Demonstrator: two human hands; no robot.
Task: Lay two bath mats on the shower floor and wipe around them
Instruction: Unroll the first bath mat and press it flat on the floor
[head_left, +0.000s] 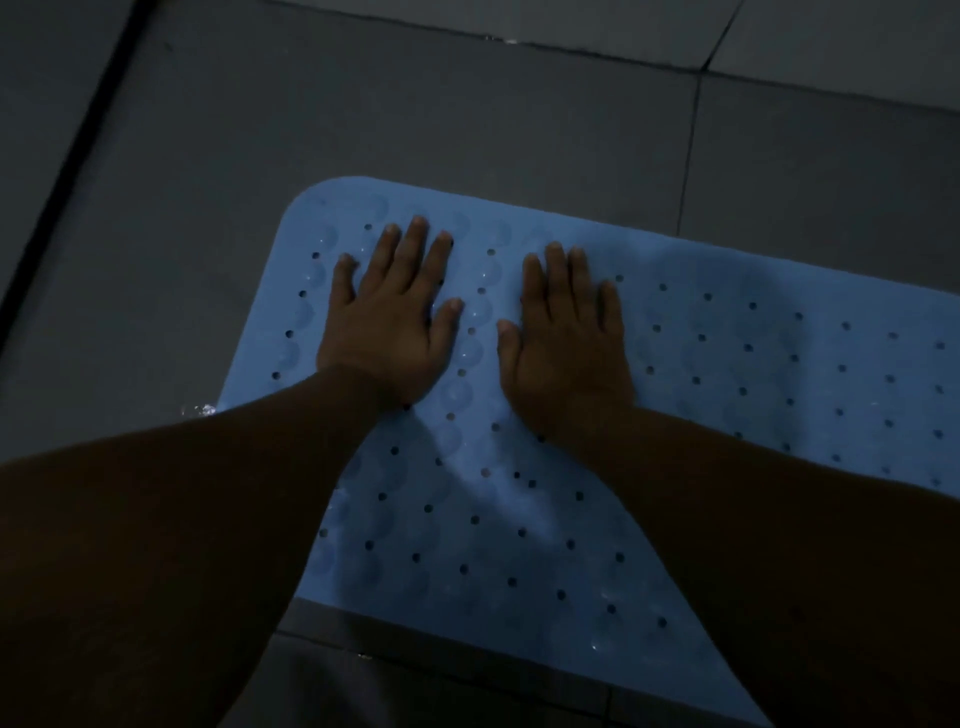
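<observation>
A light blue rubber bath mat (675, 395) with rows of small holes lies flat on the dark grey tiled shower floor (415, 119). The left hand (389, 322) and right hand (566, 348) press on it side by side, palms down, fingers (415, 244) straight and slightly spread, gripping nothing.

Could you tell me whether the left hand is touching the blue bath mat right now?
Touching. The head view shows the left hand lying flat, fingers spread, on the blue bath mat, with no gap beneath it.
</observation>
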